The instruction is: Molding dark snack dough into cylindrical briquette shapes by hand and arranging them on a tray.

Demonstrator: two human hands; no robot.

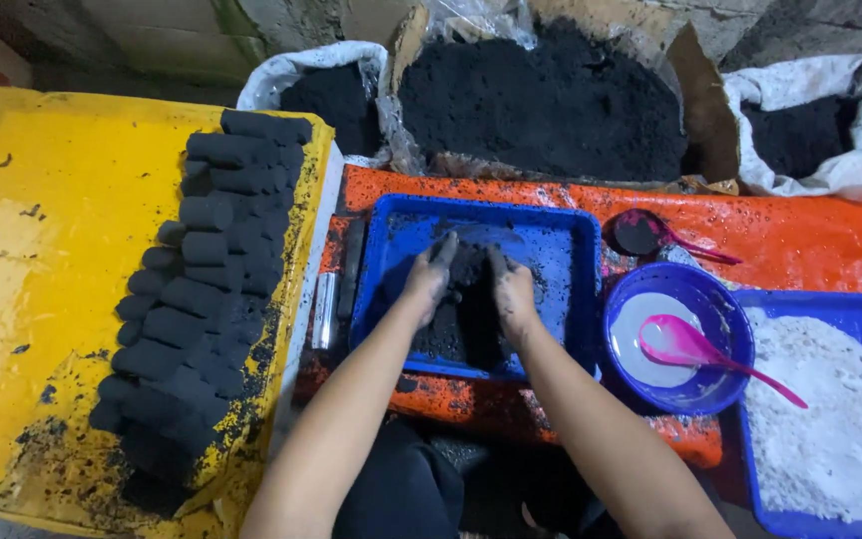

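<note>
Both my hands are in a blue rectangular tray (571, 250) on an orange surface. My left hand (429, 274) and my right hand (511, 289) press from either side on a heap of black charcoal mix (466, 299), fingers blackened and curled against it. To the left, on a yellow board (62, 220), lies a stack of black cylindrical briquettes (207, 289). A metal tube (323, 309) lies between the board and the tray.
A blue bowl (720, 319) of white liquid holds a pink spoon (690, 347). A second pink scoop (650, 235) lies behind it. A blue tray of white powder (830, 419) sits at right. A box (695, 100) and white sacks (820, 75) of black powder stand behind.
</note>
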